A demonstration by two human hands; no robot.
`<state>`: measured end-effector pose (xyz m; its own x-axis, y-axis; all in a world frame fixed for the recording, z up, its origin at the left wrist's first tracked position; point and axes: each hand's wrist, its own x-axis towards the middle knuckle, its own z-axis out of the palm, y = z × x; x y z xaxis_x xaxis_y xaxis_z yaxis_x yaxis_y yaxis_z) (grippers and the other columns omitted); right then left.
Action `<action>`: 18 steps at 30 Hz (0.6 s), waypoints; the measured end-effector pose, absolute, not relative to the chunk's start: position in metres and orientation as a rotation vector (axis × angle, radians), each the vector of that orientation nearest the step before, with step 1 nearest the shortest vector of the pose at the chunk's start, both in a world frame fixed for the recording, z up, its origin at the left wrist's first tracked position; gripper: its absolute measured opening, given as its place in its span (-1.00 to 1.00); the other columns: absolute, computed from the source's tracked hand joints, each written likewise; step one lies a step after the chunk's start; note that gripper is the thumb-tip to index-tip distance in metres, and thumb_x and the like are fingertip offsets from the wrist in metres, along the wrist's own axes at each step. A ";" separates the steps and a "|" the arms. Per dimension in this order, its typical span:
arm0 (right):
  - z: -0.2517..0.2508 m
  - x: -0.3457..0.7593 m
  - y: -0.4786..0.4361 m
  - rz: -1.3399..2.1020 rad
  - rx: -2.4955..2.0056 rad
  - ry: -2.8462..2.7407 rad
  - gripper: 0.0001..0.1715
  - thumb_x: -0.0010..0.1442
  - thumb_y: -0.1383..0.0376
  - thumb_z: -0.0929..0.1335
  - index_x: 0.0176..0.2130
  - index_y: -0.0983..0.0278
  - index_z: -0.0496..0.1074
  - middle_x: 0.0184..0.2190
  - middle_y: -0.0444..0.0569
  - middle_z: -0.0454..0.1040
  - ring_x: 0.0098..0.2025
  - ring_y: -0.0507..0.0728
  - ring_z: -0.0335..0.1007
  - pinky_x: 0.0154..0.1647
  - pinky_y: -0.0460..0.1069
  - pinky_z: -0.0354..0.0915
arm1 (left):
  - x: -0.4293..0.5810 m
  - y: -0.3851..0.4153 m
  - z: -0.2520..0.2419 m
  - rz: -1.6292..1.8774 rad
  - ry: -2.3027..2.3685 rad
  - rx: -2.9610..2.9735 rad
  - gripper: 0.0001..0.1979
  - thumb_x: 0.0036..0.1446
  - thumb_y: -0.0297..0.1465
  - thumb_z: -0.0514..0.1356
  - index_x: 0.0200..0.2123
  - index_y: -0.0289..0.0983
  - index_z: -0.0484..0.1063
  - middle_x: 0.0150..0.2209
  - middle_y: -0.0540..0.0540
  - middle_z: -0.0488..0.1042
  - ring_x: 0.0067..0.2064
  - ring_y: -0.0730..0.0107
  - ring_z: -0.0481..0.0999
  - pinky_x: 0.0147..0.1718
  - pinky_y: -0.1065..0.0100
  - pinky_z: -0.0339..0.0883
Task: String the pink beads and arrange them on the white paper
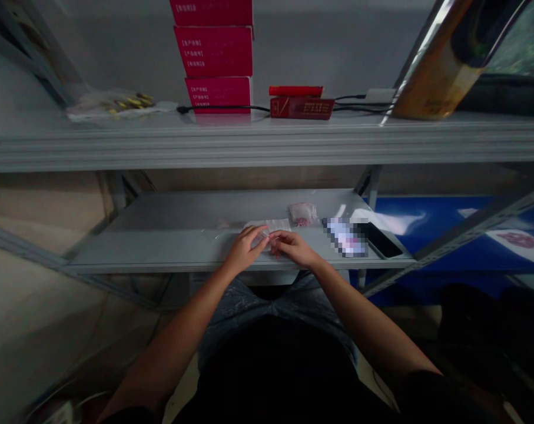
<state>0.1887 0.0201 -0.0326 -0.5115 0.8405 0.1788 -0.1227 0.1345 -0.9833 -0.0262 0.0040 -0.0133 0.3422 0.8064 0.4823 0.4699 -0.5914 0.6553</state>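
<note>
Over the front of the lower grey shelf (pixel 187 241), my left hand (pixel 245 250) and my right hand (pixel 297 248) are close together. Both have their fingers pinched on a small clear plastic bag (pixel 267 237) between them. Small reddish pieces (pixel 275 252) show below the right fingertips; whether they are inside the bag I cannot tell. Just behind the hands lies a flat clear plastic bag (pixel 279 225). Further back sits a filled clear bag (pixel 302 213) with small pinkish-red pieces at its bottom.
Right of my hands lie a phone with a blurred-out screen (pixel 346 237) and a dark phone (pixel 384 240). The upper shelf (pixel 231 144) carries stacked red boxes (pixel 218 53), a small red box (pixel 302 108), black cables and a plastic bag of yellow-and-black items (pixel 129 103).
</note>
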 end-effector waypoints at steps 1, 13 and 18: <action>-0.033 0.189 0.020 1.464 -0.739 -1.605 -0.65 0.22 0.04 0.49 -0.13 0.23 0.56 -0.23 -0.06 0.56 -0.35 0.05 0.43 -0.30 -0.02 0.39 | -0.028 0.004 -0.015 1.142 1.130 2.193 -0.60 0.38 -0.22 0.17 0.22 -0.17 0.41 0.14 -0.20 0.51 0.15 0.14 0.50 0.18 0.06 0.36; -0.031 0.187 0.017 1.458 -0.799 -1.393 -0.63 0.10 0.04 0.53 -0.26 0.22 0.48 -0.37 -0.11 0.49 -0.32 0.09 0.40 -0.26 -0.01 0.34 | -0.042 0.009 -0.035 1.188 1.147 1.999 -0.35 0.16 -0.22 0.34 0.28 -0.20 0.28 0.00 -0.17 0.50 0.05 0.21 0.52 0.11 0.12 0.39; -0.032 0.188 0.017 1.425 -0.808 -1.434 -0.68 0.14 0.07 0.51 -0.26 0.22 0.47 -0.37 -0.13 0.47 -0.33 0.08 0.38 -0.23 -0.01 0.33 | -0.042 0.013 -0.034 1.216 1.126 1.886 -0.39 0.18 -0.22 0.32 0.26 -0.20 0.30 0.04 -0.21 0.50 0.07 0.20 0.53 0.04 0.18 0.44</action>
<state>0.1880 0.0173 -0.0317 -0.3538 0.9216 0.1600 -0.1545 0.1111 -0.9817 -0.0425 0.0128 -0.0344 0.2126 0.8945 0.3933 0.3234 -0.4443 0.8355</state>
